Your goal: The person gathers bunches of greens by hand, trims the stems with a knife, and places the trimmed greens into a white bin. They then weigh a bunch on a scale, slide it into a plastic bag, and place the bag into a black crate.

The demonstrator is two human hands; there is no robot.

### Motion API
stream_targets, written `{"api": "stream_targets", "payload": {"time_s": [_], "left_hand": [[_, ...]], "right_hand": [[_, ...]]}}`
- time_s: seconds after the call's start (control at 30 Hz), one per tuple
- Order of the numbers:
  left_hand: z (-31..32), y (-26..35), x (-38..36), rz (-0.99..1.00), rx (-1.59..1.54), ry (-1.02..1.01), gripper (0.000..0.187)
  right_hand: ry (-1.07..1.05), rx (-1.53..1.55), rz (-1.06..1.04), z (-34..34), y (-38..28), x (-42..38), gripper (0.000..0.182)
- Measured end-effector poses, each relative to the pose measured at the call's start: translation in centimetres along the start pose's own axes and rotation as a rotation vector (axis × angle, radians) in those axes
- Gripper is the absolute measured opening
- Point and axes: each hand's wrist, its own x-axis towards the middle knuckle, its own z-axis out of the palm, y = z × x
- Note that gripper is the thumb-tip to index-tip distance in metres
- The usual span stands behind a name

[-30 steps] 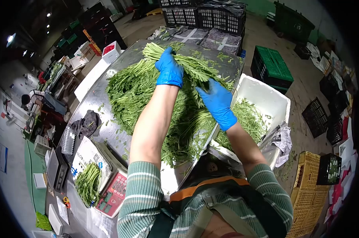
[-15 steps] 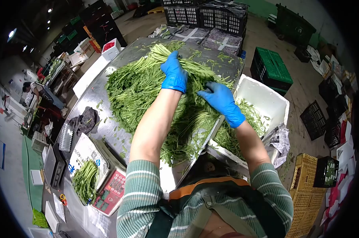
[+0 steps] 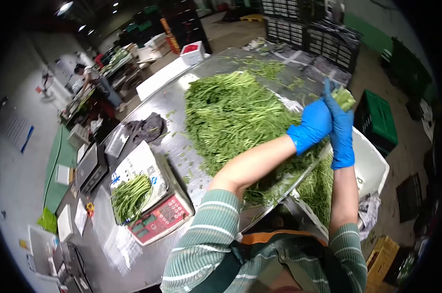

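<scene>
Both my blue-gloved hands meet over the right edge of the table around a bunch of leafy greens. Its pale cut stalk ends stick out beyond my fingers; the rest of it is mostly hidden. My left hand is closed on the bunch from the left. Against its right side presses my right hand, fingers pointing up along the stalks. A large heap of the same greens lies on the metal table to the left of my hands. Below them, a white foam box holds loose leaves and stems.
A scale with a red keypad stands at the left, a small bunch of greens on it. Near it lies a dark crumpled cloth. Green crates stand right, black crates behind. Another person bends at a far table.
My hands have moved right from the heap to the table edge, coming together around the bunch. The view has turned left, so the heap and scale appear further right.
</scene>
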Motion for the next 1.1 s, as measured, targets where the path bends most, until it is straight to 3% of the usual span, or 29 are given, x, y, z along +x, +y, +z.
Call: {"api": "stream_targets", "payload": {"time_s": [0.13,0.17,0.2,0.27,0.3,0.37,0.4,0.47,0.5,0.53,0.57,0.6,0.63,0.67,0.77,0.8,0.87,0.9,0.97,1.0,1.07,1.1], "left_hand": [[0.0,-0.1,-0.8,-0.051,-0.163,-0.166,0.1],[-0.6,0.1,-0.5,-0.128,-0.179,-0.303,0.111],[-1.6,0.7,-0.3,-0.134,-0.174,-0.298,0.111],[-3.8,1.4,-0.5,-0.211,-0.22,-0.483,0.115],[-4.5,0.8,-1.2,-0.112,-0.498,-0.38,0.115],[-7.1,-0.5,-1.5,-0.241,-0.647,-0.364,0.107],[-8.6,-1.3,-1.5,-0.279,-0.674,-0.305,0.102],[-10.7,-2.3,-2.2,-0.348,-0.726,-0.205,0.091],[-10.7,-2.9,-2.4,-0.337,-0.705,-0.186,0.085],[-10.2,-3.5,-2.5,-0.307,-0.636,-0.209,0.087],[-9.5,-3.3,-2.9,-0.296,-0.637,-0.268,0.088],[-8.6,-2.8,-3.4,-0.275,-0.634,-0.309,0.088],[-7.2,-2.3,-3.7,-0.216,-0.596,-0.356,0.09],[-5.7,-1.9,-4.2,-0.163,-0.552,-0.396,0.092],[-0.8,-1.5,-5.8,-0.139,-0.401,-0.506,0.1],[0.7,-1.4,-6.5,-0.125,-0.376,-0.486,0.095],[2.8,-1.0,-7.7,-0.401,-0.89,-0.575,0.083],[3.3,-1.1,-8.4,-0.493,-1.024,-0.452,0.062],[2.7,-2.3,-8.4,-0.644,-1.031,-0.465,0.047],[2.2,-1.9,-8.4,-0.666,-1.019,-0.375,0.037],[1.5,-3.0,-8.5,-0.727,-0.973,-0.353,0.036],[0.5,-2.8,-8.1,-0.829,-0.958,-0.311,0.037]], "right_hand": [[-0.036,0.052,0.075,-1.8,0.0,-0.1,0.034],[-0.041,0.019,0.067,-2.0,-0.1,0.0,0.037],[-0.051,-0.027,0.047,-2.3,0.0,0.4,0.036],[-0.032,-0.112,-0.016,-2.5,-0.6,0.4,0.034],[-0.072,-0.111,-0.018,-3.0,-1.5,0.4,0.031],[-0.131,0.171,0.139,-8.5,-1.1,2.4,0.024],[-0.208,0.481,0.187,-10.0,-2.2,2.4,0.019],[0.078,0.281,0.185,-13.2,-2.2,2.2,0.016],[-0.08,-0.28,0.208,-12.5,-2.9,2.2,0.019],[-0.06,-0.713,0.192,-15.6,1.8,4.0,0.025],[0.022,-1.032,-0.079,-14.9,2.6,2.8,0.032],[-0.042,-0.939,-0.021,-15.4,3.7,2.7,0.038],[0.008,-0.941,-0.097,-14.6,4.6,1.9,0.031],[0.005,-0.88,-0.157,-12.3,3.4,0.6,0.035],[-0.035,-0.35,0.142,-7.9,1.0,-1.2,0.034],[-0.044,-0.287,0.155,-7.1,1.2,-1.4,0.033],[-0.085,-0.075,0.329,-5.1,1.0,-2.3,0.033],[-0.134,-0.069,0.315,-4.4,0.7,-2.4,0.034],[-0.157,0.018,0.352,-3.4,1.1,-2.2,0.036],[-0.253,0.025,0.399,-3.1,1.1,-1.9,0.041],[-0.47,0.273,0.512,-4.1,4.1,-0.6,0.051],[-0.495,0.571,0.61,-5.0,5.4,0.3,0.062]]}}
